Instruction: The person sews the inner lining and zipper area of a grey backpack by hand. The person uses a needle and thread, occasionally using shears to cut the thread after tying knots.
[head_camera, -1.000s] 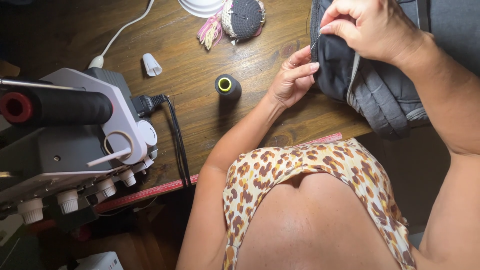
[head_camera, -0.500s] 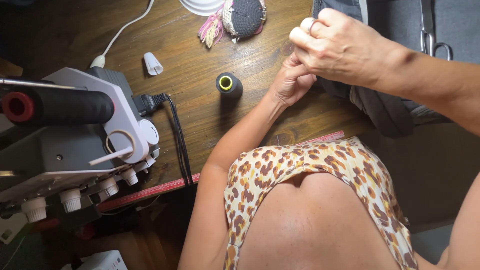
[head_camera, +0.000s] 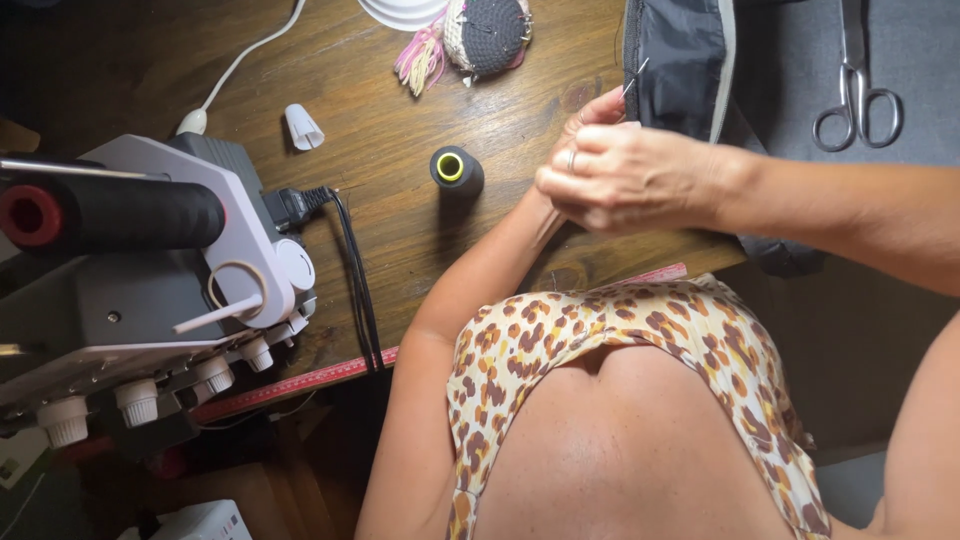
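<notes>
Right hand: our right hand (head_camera: 625, 175) is curled closed in front of the left, fingers bunched as if pinching something fine; we cannot tell from this view what it grips, since no thread shows clearly.
Left hand: our left hand (head_camera: 592, 112) sits just behind and partly under the right, fingertips pinched on a thin needle (head_camera: 632, 80) whose tip pokes up beyond them.
Needle: it points away from us, its tip touching or just short of the edge of the dark fabric (head_camera: 680, 60), which lies just beyond both hands.
Thread: the black spool (head_camera: 456, 170) with a yellow core stands upright, near and to the left of our hands.
Scissors: the scissors (head_camera: 858, 85) rest on the grey cloth (head_camera: 920, 60), well to the right of our hands, beyond the right forearm.
Further left: a crocheted pincushion (head_camera: 488, 28) lies beyond the spool; the sewing machine (head_camera: 140, 290) with its black cone of thread (head_camera: 110, 215) stands well apart, at the table's (head_camera: 420, 240) near-left edge.
Doing it well: we judge this to be fine needle handling, so we keep the left pinch steady, rest both wrists close together, and let only the right fingertips move.
Care: we keep the point aimed away from the fingers.
</notes>
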